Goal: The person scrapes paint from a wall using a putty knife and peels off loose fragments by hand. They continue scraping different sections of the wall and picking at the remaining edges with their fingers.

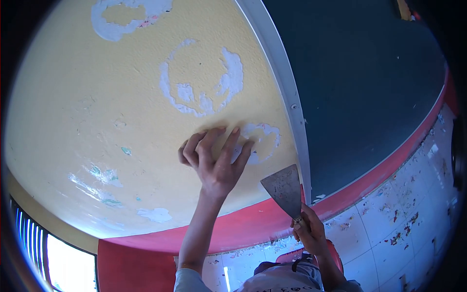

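My left hand [216, 158] lies flat against a yellow wall [87, 97], its fingertips spread on a white patch of filler [262, 138]. My right hand [311, 232] grips the handle of a putty knife [284, 190]. Its wide metal blade points up and stays just off the wall, to the right of my left hand. More white patches [204, 82] mark the wall above my fingers.
A white frame strip [287, 97] divides the yellow wall from a dark blue panel [365, 82]. A red band [253, 224] runs along the base of the wall. Paint-spattered white floor tiles [404, 219] lie below. A bright window [63, 263] shows at lower left.
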A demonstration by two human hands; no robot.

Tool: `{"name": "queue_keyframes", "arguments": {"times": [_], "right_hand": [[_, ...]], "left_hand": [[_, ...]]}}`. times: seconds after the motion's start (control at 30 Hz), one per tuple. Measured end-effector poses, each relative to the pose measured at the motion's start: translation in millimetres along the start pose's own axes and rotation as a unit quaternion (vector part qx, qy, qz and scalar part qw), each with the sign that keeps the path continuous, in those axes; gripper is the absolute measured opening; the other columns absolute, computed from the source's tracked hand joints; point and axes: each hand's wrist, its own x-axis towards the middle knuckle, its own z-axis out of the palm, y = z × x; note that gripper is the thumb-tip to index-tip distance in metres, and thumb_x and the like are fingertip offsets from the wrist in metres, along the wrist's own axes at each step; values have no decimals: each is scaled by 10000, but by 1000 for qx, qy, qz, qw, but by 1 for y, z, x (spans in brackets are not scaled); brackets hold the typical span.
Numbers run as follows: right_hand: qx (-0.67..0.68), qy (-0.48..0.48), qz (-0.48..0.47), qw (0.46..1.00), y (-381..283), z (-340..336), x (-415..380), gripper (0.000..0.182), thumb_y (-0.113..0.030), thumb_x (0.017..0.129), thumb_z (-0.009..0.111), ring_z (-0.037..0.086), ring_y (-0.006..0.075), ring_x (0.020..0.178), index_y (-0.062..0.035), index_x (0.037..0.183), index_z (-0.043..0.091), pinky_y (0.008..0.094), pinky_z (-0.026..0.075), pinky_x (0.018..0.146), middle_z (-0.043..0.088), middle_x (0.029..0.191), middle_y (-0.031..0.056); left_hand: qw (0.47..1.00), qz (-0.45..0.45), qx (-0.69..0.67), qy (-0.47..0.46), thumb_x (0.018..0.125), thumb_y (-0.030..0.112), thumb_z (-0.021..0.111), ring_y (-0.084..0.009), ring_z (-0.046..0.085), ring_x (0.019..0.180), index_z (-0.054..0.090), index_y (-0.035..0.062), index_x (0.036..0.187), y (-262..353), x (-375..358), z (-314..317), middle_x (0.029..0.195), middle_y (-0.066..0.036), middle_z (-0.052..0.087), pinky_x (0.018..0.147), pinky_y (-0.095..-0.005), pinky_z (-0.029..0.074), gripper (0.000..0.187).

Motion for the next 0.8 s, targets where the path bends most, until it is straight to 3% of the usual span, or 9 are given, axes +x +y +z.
{"name": "queue_keyframes", "arguments": {"times": [0.33, 0.43, 0.53, 0.57, 0.67, 0.8], "right_hand": [[10, 60, 59, 996, 2, -3, -29, 542, -40, 919, 489, 495, 71, 621, -44, 1432, 313, 230, 425, 522, 545, 823, 63], [-10, 69, 72, 995, -1, -5, -31, 539, -31, 913, 486, 491, 70, 610, -47, 1427, 324, 229, 421, 516, 545, 824, 61], [-11, 71, 75, 995, -2, -8, -32, 537, -28, 909, 488, 486, 69, 604, -45, 1423, 331, 227, 417, 515, 544, 823, 60], [-9, 68, 74, 995, -1, -10, -31, 537, -29, 909, 488, 486, 69, 605, -45, 1422, 332, 227, 416, 514, 543, 822, 59], [-3, 59, 68, 996, 0, -14, -31, 531, -26, 907, 488, 486, 69, 610, -41, 1417, 340, 225, 415, 518, 539, 819, 57], [-22, 67, 86, 994, -1, -22, -39, 526, -14, 903, 490, 481, 68, 616, -44, 1411, 355, 219, 414, 527, 531, 814, 53]], "left_hand": [[1000, 25, -15, -10, 698, 99, 774, -236, 488, 1003, 691, 135, 796, 2, 9, 7, 1014, 6, 576, 914, -374, 301, 133], [999, 4, -31, -15, 755, 46, 718, -241, 511, 980, 671, 79, 831, 1, 11, 2, 985, -40, 573, 882, -379, 369, 95], [989, -51, -127, 63, 789, 9, 663, -256, 535, 934, 652, 16, 887, -7, 1, 4, 965, -96, 569, 805, -373, 448, 98], [992, -25, -111, 53, 796, -5, 641, -265, 552, 904, 631, -22, 904, -11, 0, -2, 958, -144, 572, 742, -373, 491, 110], [990, -40, -129, 29, 799, 43, 668, -268, 553, 907, 645, 3, 832, -14, -20, -13, 946, -113, 604, 765, -378, 479, 56], [987, 33, -137, -74, 692, 97, 759, -237, 571, 925, 671, 98, 703, -18, -56, -33, 951, -12, 648, 830, -398, 424, 89]]}}
